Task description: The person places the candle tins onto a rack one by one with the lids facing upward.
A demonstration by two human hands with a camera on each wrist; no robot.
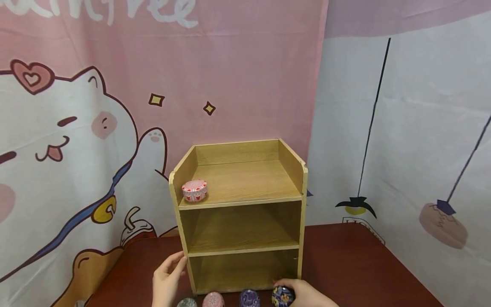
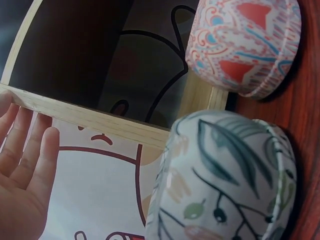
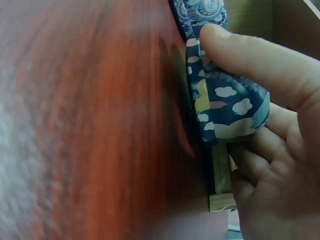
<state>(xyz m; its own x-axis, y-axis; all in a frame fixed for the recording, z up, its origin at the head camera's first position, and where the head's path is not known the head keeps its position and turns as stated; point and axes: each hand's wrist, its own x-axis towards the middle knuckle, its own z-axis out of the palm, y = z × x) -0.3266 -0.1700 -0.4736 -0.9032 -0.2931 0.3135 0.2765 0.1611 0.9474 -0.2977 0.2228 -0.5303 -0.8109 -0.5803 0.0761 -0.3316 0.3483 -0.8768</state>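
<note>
My right hand (image 1: 307,295) grips a small round dark blue tin (image 1: 282,296) with a floral pattern, at the front foot of a wooden shelf (image 1: 239,248). In the right wrist view the thumb lies along one side of the tin (image 3: 232,107), the fingers at the other. At the shelf's left side panel, my left hand (image 1: 167,279) touches the upright with nearly straight fingers (image 2: 42,150). A purple tin (image 1: 249,298), a pink tin (image 1: 213,299) and a leaf-patterned tin (image 1: 187,302) stand in a row before the shelf, partly cut off in the head view.
On the shelf's top level, at its left, sits a pink-and-white tin (image 1: 194,190) with red hearts. The shelf stands on a dark red-brown table (image 1: 345,260). Behind it hangs a printed cloth (image 1: 249,85) with a cartoon cat.
</note>
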